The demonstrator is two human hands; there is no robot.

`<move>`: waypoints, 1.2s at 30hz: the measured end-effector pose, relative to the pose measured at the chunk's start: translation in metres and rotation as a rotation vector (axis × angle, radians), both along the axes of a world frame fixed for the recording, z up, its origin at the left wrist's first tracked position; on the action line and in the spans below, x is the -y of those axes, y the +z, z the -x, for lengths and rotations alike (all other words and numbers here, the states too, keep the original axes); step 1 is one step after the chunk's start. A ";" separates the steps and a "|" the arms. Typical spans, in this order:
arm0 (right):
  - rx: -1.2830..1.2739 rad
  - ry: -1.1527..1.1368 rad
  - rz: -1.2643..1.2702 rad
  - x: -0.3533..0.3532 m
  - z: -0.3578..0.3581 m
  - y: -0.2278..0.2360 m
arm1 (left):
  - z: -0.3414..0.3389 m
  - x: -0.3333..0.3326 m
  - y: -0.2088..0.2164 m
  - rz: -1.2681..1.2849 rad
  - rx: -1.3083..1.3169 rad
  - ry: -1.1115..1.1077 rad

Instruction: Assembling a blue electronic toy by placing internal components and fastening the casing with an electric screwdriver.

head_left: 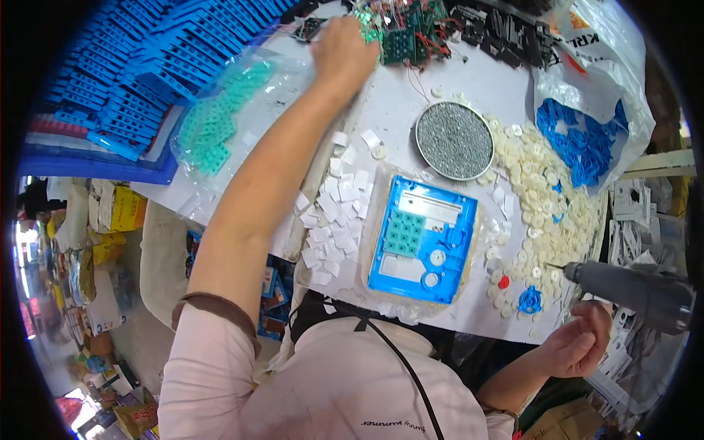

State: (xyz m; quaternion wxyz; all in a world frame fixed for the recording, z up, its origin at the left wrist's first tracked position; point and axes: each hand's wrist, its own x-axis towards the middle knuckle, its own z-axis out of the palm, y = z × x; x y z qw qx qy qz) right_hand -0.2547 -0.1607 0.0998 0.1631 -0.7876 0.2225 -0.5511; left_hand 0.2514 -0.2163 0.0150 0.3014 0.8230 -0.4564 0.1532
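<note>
My left hand [345, 55] reaches to the far side of the table, at the near edge of a tangle of green circuit boards [403, 44] with thin wires. Its fingertips are hidden, so I cannot tell if they grip a board. My right hand [579, 343] is at the right, beside the table edge, fingers curled in against the thumb; anything inside is hidden. Just above it is a grey electric screwdriver [634, 293], its bit pointing left. In front of me lies a blue plastic casing [458, 257], with a teal rubber keypad [403, 233] set into it.
A round dish of small metal screws [455, 139] stands behind the casing. White paper squares [337, 213] lie left of it, cream discs [535, 191] right. Stacked blue casings [139, 73], bagged teal keypads [213, 125], black parts [499, 33] and a bag of blue pieces [587, 139] surround these.
</note>
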 end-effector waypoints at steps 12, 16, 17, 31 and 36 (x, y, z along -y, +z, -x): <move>-0.016 0.089 -0.059 -0.016 -0.060 0.016 | -0.081 -0.014 0.039 0.391 -0.777 -0.113; -0.020 0.247 -0.259 -0.028 -0.080 0.015 | -0.054 -0.055 0.076 0.574 -0.963 -0.008; -0.035 0.319 -0.336 -0.032 -0.089 0.014 | -0.042 -0.066 0.083 0.573 -0.771 -0.085; 0.213 0.916 -1.496 -0.032 -0.204 -0.005 | 0.132 -0.223 0.101 0.239 -0.449 -0.344; 0.119 0.816 -1.309 -0.040 -0.203 -0.015 | 0.152 -0.234 0.073 0.171 -1.176 -0.620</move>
